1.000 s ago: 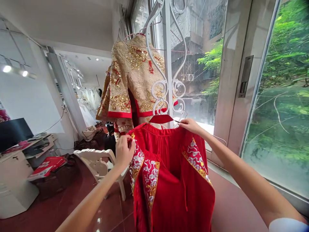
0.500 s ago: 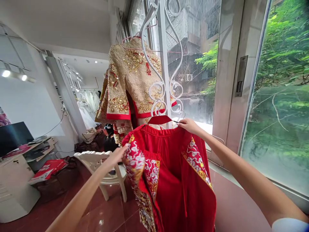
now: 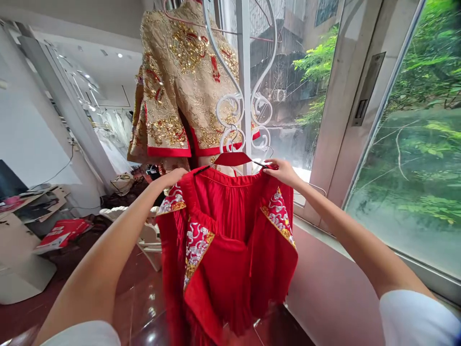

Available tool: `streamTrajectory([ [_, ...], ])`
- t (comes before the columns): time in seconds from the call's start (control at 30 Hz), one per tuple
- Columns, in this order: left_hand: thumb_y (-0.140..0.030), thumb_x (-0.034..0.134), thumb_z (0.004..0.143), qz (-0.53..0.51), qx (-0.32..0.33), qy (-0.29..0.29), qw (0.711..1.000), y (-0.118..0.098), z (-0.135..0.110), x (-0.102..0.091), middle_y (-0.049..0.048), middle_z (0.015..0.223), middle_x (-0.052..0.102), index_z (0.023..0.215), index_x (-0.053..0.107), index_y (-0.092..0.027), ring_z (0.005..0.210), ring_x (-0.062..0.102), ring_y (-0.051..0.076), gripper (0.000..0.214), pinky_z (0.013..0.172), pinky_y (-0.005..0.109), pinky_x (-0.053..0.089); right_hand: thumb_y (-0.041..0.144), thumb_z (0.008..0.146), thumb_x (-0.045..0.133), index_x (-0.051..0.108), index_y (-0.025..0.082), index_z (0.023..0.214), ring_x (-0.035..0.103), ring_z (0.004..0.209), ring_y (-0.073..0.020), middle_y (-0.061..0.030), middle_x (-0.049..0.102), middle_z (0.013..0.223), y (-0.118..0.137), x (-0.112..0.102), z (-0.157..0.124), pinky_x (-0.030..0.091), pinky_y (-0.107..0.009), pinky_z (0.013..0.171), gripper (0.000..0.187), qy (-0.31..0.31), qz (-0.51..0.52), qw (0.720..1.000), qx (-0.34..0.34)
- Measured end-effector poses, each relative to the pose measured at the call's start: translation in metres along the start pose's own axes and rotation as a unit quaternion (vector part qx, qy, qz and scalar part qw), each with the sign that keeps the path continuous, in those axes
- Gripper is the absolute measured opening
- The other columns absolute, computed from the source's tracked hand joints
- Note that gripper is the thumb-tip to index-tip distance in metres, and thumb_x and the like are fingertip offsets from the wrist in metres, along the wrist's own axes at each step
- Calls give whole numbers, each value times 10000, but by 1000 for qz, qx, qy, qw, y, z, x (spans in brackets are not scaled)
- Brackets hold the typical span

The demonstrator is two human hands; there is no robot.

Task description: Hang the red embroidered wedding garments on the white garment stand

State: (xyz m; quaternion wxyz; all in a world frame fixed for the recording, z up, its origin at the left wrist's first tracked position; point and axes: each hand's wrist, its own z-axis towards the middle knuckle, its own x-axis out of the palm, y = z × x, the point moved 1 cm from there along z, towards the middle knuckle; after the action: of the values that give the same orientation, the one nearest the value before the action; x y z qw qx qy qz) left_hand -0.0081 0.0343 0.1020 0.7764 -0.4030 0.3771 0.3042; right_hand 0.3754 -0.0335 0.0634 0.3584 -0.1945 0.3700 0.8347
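A red embroidered skirt (image 3: 226, 240) hangs from a red hanger (image 3: 232, 159) hooked on a white scrolled metal stand (image 3: 244, 96). My left hand (image 3: 172, 177) grips the skirt's waistband at its left corner. My right hand (image 3: 283, 170) is closed on the right end of the hanger and waistband. Above, on the same stand, hangs a gold embroidered jacket (image 3: 180, 86) with red trim.
A white chair (image 3: 149, 238) stands behind the skirt on the glossy red floor. A white desk (image 3: 21, 250) with red papers sits at the left. Large windows (image 3: 414, 144) fill the right side. White gowns hang in the back room.
My left hand has moved up from the skirt's left side panel to the waistband's left corner, spreading the skirt wide. The view has shifted closer and lower. My right hand has stayed at the hanger.
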Motion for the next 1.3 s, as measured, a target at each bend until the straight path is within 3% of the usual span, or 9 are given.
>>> streamTrajectory([
  [0.13,-586,356,801,-104,24,-28,994,-27,-14,12,109,882,706,875,692,-123,819,619,237,576,749,309,466,371,797,481,695,140,851,466,582,-115,3,591,633,-12,-12,-3,323,-228,569,319,12,-21,998,-56],
  [0.37,-607,568,687,-90,51,-92,990,-44,-32,26,78,873,719,864,729,-130,821,625,248,534,797,327,455,513,793,453,491,156,516,301,499,-81,30,317,493,-17,-11,1,236,-233,499,453,-92,72,992,-41],
  [0.53,-641,676,537,-299,-78,-12,951,-28,-14,34,51,668,686,813,708,-119,651,613,214,591,618,318,481,594,750,506,383,194,501,266,416,-74,52,289,431,-21,-16,6,229,-226,420,486,-155,242,953,96],
  [0.63,-556,704,566,-323,-88,4,942,-39,0,39,30,596,644,714,674,-122,580,575,176,460,567,289,457,577,764,501,445,190,533,349,430,-91,34,381,450,-16,-22,5,289,-228,437,453,-173,260,946,82],
  [0.77,-462,566,748,-250,-21,-91,964,-66,17,45,0,491,534,605,610,-123,532,498,132,371,536,250,397,480,828,445,628,159,696,556,669,-158,-43,618,674,2,-21,0,398,-250,616,392,-119,137,983,-32],
  [0.9,-394,468,809,-120,-3,-125,985,-82,17,49,20,537,529,626,600,-115,592,516,152,358,584,257,399,391,860,408,691,159,807,571,700,-173,-57,652,714,19,-21,-5,367,-263,660,370,-101,-85,990,-54],
  [1.1,-482,486,786,148,-31,-323,934,-86,-49,62,183,1057,576,1053,555,-103,1041,504,322,469,878,413,398,415,794,512,685,175,767,491,599,-131,-33,609,649,20,-44,-1,312,-257,614,297,2,-176,982,-75],
  [1.2,-483,485,775,227,-78,-305,922,-82,-81,74,239,1070,543,1071,520,-82,1063,481,381,500,834,453,417,443,802,503,591,160,585,311,505,-79,14,413,490,10,-47,4,242,-250,546,367,47,-191,976,-90],
  [1.3,-344,401,807,249,-95,-255,930,-77,-89,72,227,996,575,1013,540,-90,955,546,355,355,743,415,443,478,868,367,470,156,496,202,506,-69,26,264,487,2,-45,10,197,-251,513,502,-14,-122,989,-79],
])
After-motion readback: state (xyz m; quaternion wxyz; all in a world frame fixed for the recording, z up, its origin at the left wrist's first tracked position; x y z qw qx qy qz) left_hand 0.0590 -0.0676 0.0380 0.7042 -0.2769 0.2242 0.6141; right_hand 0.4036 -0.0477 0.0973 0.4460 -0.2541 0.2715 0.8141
